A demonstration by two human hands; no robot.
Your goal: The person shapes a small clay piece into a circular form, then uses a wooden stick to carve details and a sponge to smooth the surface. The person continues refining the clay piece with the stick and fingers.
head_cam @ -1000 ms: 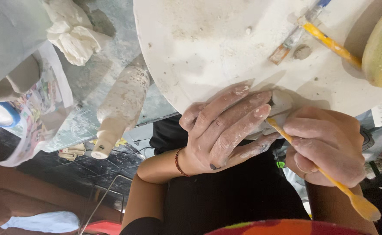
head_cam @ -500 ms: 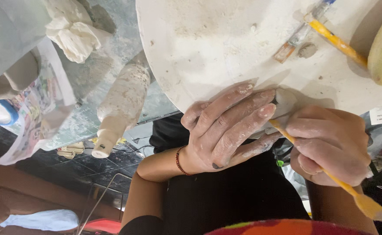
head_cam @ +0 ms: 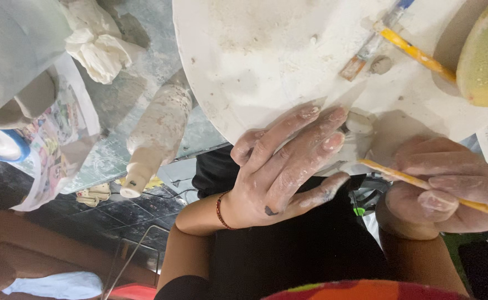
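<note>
Clay dust coats the round white board (head_cam: 266,61) that fills the upper middle of the view, its curved rim hanging over the edge of a grey, smeared table (head_cam: 116,100). At that rim, just at the near edge, sits a small pale clay piece (head_cam: 358,139). The left hand (head_cam: 283,166), slip-covered, lies with fingers spread and slightly bent, wrapping the piece from the left; its grip is loose around the clay, fingertips touching it. The right hand (head_cam: 444,189) has its grip clamped on a thin yellow tool (head_cam: 422,186), whose tip points at the piece, touching or just beside it.

Farther back on the board lie a yellow-handled brush (head_cam: 405,47) and a small clay lump (head_cam: 381,65), well apart from the hands, with bare board between. A yellow-green sponge (head_cam: 486,61) sits at the right edge. Left of the board, a clay-caked bottle (head_cam: 155,139) lies tilted on the table, near a crumpled white rag (head_cam: 99,50). Below the rim, the person's dark lap leaves open room under both wrists.
</note>
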